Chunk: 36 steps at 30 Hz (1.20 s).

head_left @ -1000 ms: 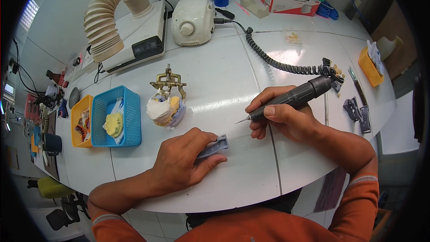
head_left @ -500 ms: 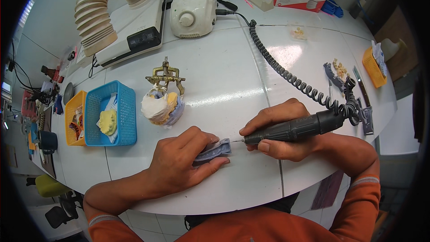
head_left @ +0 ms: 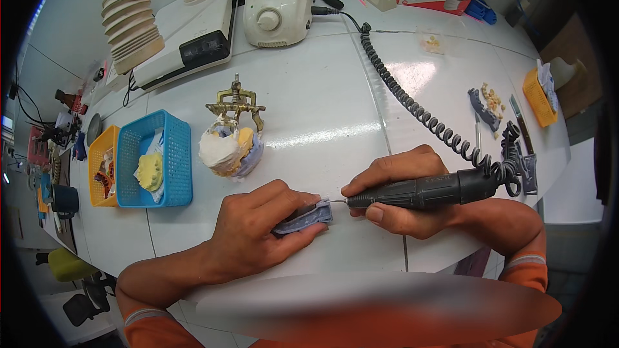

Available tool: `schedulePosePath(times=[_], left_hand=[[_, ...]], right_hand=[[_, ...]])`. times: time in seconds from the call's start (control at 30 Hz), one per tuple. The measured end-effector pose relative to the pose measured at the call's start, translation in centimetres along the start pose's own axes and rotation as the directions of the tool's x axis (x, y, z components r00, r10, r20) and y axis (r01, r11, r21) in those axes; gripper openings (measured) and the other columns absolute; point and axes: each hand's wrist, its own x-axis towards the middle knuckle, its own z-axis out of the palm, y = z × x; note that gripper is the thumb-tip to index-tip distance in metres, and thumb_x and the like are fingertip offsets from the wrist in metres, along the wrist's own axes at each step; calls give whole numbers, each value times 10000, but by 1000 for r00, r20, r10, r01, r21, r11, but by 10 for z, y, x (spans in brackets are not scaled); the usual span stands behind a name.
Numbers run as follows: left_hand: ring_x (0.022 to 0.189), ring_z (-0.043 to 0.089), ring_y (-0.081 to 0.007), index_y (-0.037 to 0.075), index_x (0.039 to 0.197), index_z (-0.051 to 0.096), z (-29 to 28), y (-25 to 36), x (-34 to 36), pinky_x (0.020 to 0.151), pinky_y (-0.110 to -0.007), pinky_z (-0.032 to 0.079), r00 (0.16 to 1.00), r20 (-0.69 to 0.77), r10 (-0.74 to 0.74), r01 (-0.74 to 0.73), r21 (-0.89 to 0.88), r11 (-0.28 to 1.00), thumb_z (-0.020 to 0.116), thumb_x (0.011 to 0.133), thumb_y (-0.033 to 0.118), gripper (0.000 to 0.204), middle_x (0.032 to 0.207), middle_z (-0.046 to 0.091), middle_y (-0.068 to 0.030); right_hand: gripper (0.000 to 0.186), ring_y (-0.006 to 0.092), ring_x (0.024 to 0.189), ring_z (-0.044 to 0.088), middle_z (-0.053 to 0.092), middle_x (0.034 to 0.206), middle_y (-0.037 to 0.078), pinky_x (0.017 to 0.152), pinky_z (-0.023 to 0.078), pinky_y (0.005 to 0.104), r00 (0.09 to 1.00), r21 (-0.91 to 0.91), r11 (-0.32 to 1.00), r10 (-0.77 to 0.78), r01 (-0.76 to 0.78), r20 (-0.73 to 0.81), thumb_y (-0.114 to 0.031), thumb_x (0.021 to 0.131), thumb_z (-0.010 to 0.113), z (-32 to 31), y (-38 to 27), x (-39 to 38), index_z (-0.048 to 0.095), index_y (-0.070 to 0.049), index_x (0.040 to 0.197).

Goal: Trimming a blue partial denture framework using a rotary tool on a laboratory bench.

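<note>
My left hand (head_left: pixel 258 232) grips a grey-blue moulded strip (head_left: pixel 306 218) between thumb and fingers, low over the table. Its right end sticks out past my fingertips, with a raised edge and small hollows; the rest is hidden under my hand. In my right hand (head_left: pixel 403 180) is a black rotary handpiece (head_left: pixel 419 191), held like a pen and pointing left. The thin metal bur (head_left: pixel 338 201) at its tip reaches the strip's right end and seems to touch it. A coiled black cord (head_left: pixel 412 103) runs from the handpiece to a white control box (head_left: pixel 277 9).
Beyond my left hand stands a brass articulator with a plaster dental model (head_left: pixel 229 151). A blue basket (head_left: pixel 174 187) and a yellow basket (head_left: pixel 106 200) sit to the left. On the right are a curved grey piece (head_left: pixel 485 111), tooth-like bits (head_left: pixel 493 100) and a knife (head_left: pixel 521 122).
The handpiece has moved slightly left, bringing the bur from just short of the strip up to its end. The strip has tilted a little. A blurred shape now covers part of the lower edge.
</note>
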Motion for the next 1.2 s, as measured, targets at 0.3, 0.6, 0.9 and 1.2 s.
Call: schedulePosePath(times=[0.3,0.6,0.9,1.2], left_hand=[[607,645,-189,63,1089,786,1,0,-2,514,-330,516,999,24,-35,35,-19,999,893,842,216,310,825,642,-45],[597,641,-180,68,1099,788,0,-1,-2,501,-328,510,998,41,-38,38,-17,999,894,842,218,315,830,642,-42],[609,653,-177,73,1110,788,-1,0,-2,505,-325,515,998,50,-43,44,-20,999,890,852,219,313,840,649,-42],[611,651,-178,75,1118,787,-1,1,-2,511,-326,514,998,52,-44,45,-17,999,883,860,222,311,850,647,-42]], right_hand=[[322,275,774,799,795,928,155,753,658,346,999,-95,994,-51,52,13,-169,835,736,4,-2,1,769,-7,1111],[315,271,779,799,793,924,149,751,660,345,998,-107,993,-54,56,21,-162,829,737,3,-2,3,770,-13,1104],[286,261,783,797,795,928,133,746,658,336,997,-136,988,-76,78,25,-147,827,743,2,-4,5,774,-23,1082],[287,260,778,794,792,918,133,742,658,335,997,-142,987,-70,73,25,-146,820,737,3,-4,4,771,-21,1077]])
